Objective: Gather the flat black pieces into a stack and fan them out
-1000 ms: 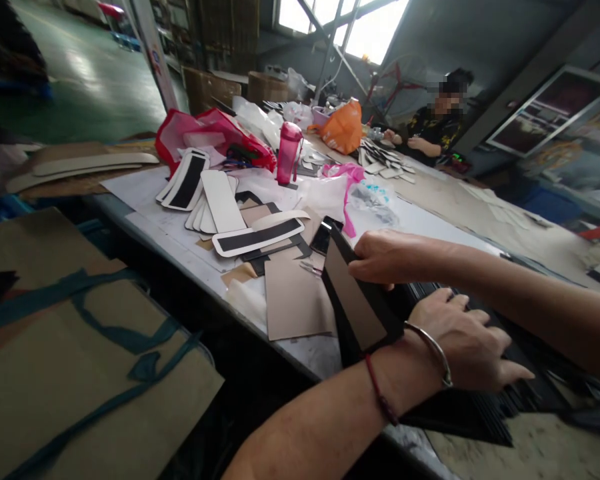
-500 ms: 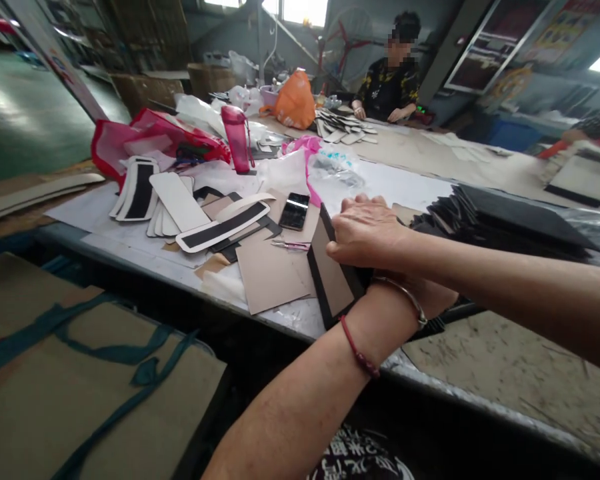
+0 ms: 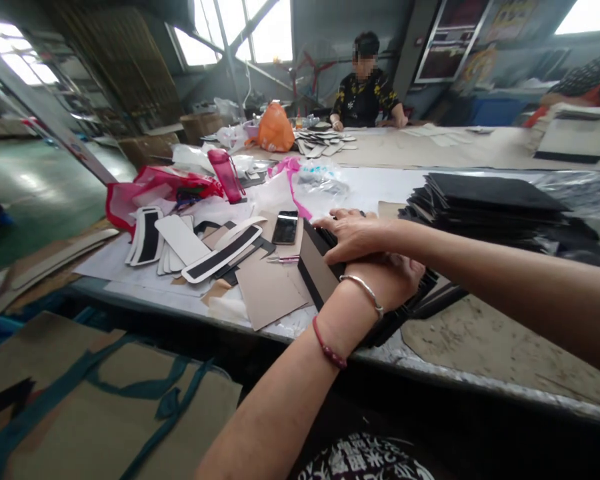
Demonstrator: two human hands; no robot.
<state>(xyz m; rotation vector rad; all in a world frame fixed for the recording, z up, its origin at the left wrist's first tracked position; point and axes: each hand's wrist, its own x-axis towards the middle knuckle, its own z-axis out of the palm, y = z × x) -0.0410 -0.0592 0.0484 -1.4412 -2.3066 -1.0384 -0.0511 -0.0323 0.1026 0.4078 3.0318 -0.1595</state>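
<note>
A stack of black panels with a beige-faced panel standing against its left side lies at the table's front edge. My right hand rests across the top of the stack, its fingers spread toward the far left edge and its thumb apart. Under the right forearm crosses my left hand, against the stack's near right part. Its fingers are mostly hidden. The left wrist wears a metal bangle and a red cord. Beside the stack are a beige sheet, small pink-handled snips and a phone.
A taller pile of black panels stands to the right. On the left lie white-edged strips, a pink bottle and a pink bag. An orange bag is farther back. A co-worker sits across the table.
My right hand has gone from curled fingers to spread ones over the stack. More of my left hand shows beneath it. The head view has tilted up and turned slightly right.
</note>
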